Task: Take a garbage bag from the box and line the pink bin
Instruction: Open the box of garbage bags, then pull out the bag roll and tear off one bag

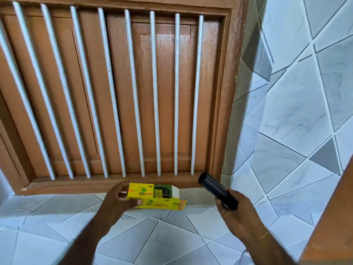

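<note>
Facing wall: a shuttered wooden window (118, 88) with white bars (133, 92) fills most of the view, its panels closed; its lower frame sits just above the ledge, so the work is done close against it.
Tiled ledge (168, 232): pale tiles with diagonal grout lines run beneath both arms and up the wall on the right; it seems to serve as the working shelf, with the box kept low over it.
Pink bin: not in view, so lining it is a later step, and where it stands cannot be told.
Left hand (119, 199): fingers curl round the left end of the yellow box (152, 196), thumb under the lower edge; the grip looks meant to steady the carton now that its contents are out.
Yellow box: lies lengthwise just in front of the window frame, its right-end flap open and splayed toward the other hand; whether it rests on the ledge or is held a little above it cannot be told.
Right hand (236, 209): fingers wrap the lower end of the black roll of bags (215, 190), holding it firmly.
Black roll of bags: tilts up and to the left, its free end pointing toward the window, well clear of the box; held by one end, probably so the loose edge of a bag can be found and peeled off.
Wrist thread (259, 240): a thin band circles the right wrist.
</note>
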Demonstrator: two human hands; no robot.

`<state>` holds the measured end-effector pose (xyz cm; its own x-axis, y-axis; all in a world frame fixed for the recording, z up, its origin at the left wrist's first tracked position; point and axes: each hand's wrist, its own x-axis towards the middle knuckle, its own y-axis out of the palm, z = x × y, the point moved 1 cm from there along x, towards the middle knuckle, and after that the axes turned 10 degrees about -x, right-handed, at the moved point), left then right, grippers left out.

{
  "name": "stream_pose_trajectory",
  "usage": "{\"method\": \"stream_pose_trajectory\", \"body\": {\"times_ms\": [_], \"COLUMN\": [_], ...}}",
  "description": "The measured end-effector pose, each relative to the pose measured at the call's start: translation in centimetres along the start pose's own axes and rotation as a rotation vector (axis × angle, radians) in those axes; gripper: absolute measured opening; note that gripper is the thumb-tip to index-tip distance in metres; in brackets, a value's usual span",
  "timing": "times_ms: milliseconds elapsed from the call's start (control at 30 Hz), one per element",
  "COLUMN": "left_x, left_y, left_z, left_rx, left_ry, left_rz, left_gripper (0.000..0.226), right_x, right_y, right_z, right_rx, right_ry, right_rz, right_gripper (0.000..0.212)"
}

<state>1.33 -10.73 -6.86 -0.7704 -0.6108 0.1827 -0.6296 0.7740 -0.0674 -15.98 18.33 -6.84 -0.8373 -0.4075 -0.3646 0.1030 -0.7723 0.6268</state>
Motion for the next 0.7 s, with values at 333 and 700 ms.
{"method": "stream_pose_trajectory", "body": {"times_ms": [333, 700], "left_x": [4.3, 3.1], "left_y": [-0.8, -0.9], "left_z": [4.9, 4.2], "left_rx": [0.116, 0.808], "left_ry": [0.044, 0.510], "left_rz": [-0.046, -0.082], "left_gripper": [0.063, 0.041], "right_x": [-1.1, -1.3], "right_y": [-0.5, 1.3], "right_z": [-1.5, -3.8], "right_rx": [-0.077, -0.222], "right_ry": [-0.035, -0.112], "right_rz": [0.000, 0.051], "right_gripper": [0.045, 0.024]}}
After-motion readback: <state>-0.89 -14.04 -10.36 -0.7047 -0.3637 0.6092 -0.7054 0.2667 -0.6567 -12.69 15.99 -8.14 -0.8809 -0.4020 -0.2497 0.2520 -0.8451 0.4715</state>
